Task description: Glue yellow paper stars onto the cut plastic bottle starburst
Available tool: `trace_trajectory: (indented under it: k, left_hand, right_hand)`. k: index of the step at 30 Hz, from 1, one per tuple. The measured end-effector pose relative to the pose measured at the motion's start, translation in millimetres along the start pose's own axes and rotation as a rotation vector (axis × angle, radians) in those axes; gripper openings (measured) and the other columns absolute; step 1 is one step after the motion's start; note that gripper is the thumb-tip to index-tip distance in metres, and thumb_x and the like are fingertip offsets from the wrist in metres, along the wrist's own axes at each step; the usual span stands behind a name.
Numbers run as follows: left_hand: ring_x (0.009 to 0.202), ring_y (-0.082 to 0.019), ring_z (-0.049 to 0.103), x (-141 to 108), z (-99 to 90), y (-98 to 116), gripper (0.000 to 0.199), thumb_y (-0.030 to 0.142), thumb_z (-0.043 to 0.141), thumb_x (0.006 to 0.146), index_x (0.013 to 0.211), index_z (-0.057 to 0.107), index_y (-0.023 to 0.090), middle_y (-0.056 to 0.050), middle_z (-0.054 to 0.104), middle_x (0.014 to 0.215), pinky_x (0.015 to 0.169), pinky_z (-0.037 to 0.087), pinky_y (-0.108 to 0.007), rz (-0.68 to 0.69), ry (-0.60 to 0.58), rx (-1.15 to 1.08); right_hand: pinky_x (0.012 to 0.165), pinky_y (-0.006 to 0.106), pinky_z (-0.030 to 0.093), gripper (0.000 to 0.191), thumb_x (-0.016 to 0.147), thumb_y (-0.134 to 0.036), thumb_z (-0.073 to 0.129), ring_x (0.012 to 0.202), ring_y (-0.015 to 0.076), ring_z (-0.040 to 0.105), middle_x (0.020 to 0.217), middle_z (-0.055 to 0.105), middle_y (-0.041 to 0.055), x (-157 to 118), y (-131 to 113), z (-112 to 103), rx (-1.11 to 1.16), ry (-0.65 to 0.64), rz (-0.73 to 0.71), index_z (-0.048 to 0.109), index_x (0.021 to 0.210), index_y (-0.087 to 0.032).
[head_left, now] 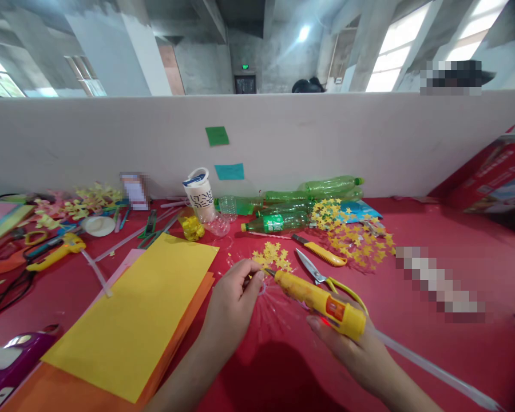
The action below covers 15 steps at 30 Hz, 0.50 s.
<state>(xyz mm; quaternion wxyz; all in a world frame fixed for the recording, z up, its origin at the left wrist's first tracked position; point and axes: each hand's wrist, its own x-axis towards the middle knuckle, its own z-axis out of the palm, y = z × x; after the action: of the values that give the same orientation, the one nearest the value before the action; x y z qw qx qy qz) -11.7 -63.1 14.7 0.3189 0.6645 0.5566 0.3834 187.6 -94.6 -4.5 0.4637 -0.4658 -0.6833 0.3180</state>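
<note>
My right hand (347,343) is wrapped around a yellow hot glue gun (313,294) with a clear glue stick (438,366) trailing from its back. The gun's dark nozzle points left and meets the fingertips of my left hand (236,294), which are pinched together. What they pinch is too small to make out. Yellow star cutouts (272,256) lie in a small pile just beyond the nozzle. Below the hands, clear plastic strips (274,309) fan out on the red table. Scissors (313,268) with yellow handles lie open beyond the gun, partly hidden by it.
Yellow paper (137,315) sits on orange sheets at left, near a second glue gun (60,252). Green plastic bottles (278,222), a white cup (199,197), a utility knife (321,252) and star sprays (360,237) stand or lie toward the white partition (154,137).
</note>
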Motion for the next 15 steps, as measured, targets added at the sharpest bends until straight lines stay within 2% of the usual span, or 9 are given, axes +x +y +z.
trace_trajectory:
  k: [5, 11, 15]
  left_hand:
    - [0.075, -0.015, 0.053, 0.3, 0.7, 0.1, 0.017, 0.031, 0.044, 0.091, 0.083, 0.055, 0.021, 0.002, 0.057, 0.078, 0.069, 0.038, -0.026, 0.009, 0.008, -0.001]
    - [0.075, -0.015, 0.053, 0.8, 1.2, 0.6, 0.017, 0.032, 0.044, 0.091, 0.083, 0.055, 0.021, 0.002, 0.057, 0.077, 0.07, 0.038, -0.026, 0.013, 0.008, -0.005]
    - [0.076, -0.015, 0.053, -0.6, 0.7, 0.7, 0.016, 0.031, 0.044, 0.091, 0.083, 0.055, 0.022, 0.002, 0.057, 0.078, 0.07, 0.039, -0.026, 0.018, 0.014, -0.007]
  right_hand:
    - [0.047, 0.026, 0.049, 0.012, 0.08, -0.033, 0.057, 0.05, 0.0155, 0.056, 0.062, 0.061, 0.0002, -1.1, 0.7, -0.4, -0.039, -0.044, 0.05, 0.058, 0.071, -0.025]
    - [0.053, 0.028, 0.053, 0.014, 0.077, -0.038, 0.061, 0.063, 0.0193, 0.063, 0.076, 0.066, 0.004, -6.4, 7.0, 0.9, -0.066, 0.035, 0.135, 0.063, 0.085, -0.026]
    - [0.052, 0.028, 0.052, 0.01, 0.079, -0.036, 0.057, 0.057, 0.0177, 0.06, 0.069, 0.064, 0.0015, -3.6, -3.6, -1.8, -0.061, -0.066, 0.115, 0.062, 0.077, -0.027]
